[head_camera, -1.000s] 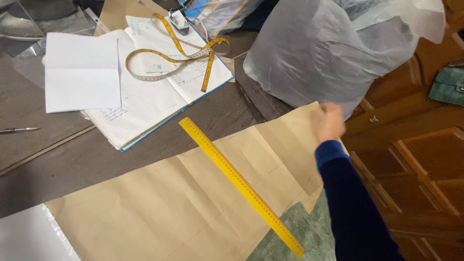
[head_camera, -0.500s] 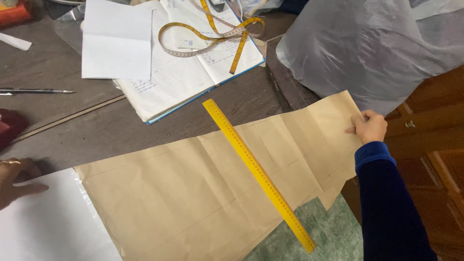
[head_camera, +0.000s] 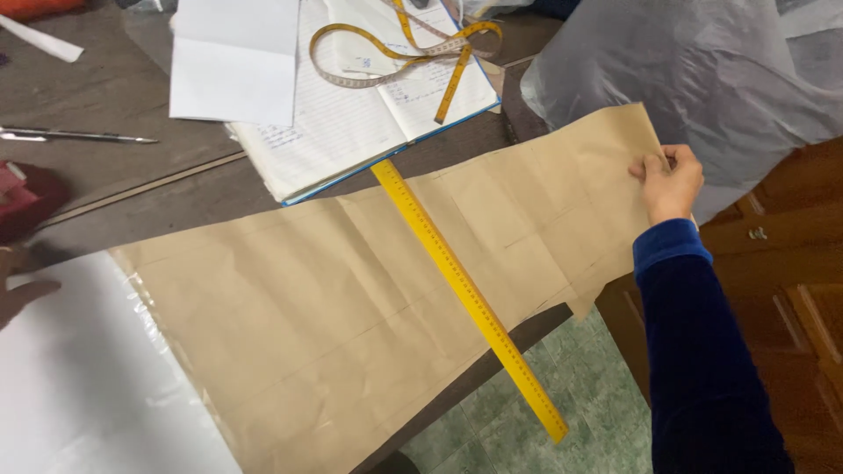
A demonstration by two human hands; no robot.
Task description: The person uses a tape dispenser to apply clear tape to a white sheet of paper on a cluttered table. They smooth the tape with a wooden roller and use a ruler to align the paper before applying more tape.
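**Brown paper pinched at its far corner**

Since the earlier frames the right hand [head_camera: 669, 180] has gone from above the paper's end down onto it, and the view has swung left, bringing more of the white sheet [head_camera: 79, 386] and the left hand [head_camera: 19, 285] into frame.

Right hand now: fingers curled, thumb and fingertips closed on the right edge of the brown paper [head_camera: 325, 307], near its upper corner. Blue sleeve [head_camera: 702, 351] runs down toward the lower right.

Brown paper lies flat across the table [head_camera: 114, 193], creased in a grid; its lower right part hangs past the table edge over green floor [head_camera: 606, 386].

Yellow ruler [head_camera: 465, 294] lies diagonally on the paper, top end touching the open notebook [head_camera: 351, 114], bottom end sticking out beyond table & paper.

Left hand: only a sliver at the left frame edge, just beside the white sheet; can't tell its grip or how far open.

Elsewhere: tape measure [head_camera: 395, 53] looped on the notebook, loose white paper [head_camera: 233, 61] overlapping the notebook's left side, pen [head_camera: 79, 135] to the left, grey plastic bag [head_camera: 694, 79] at upper right, just behind the right hand.
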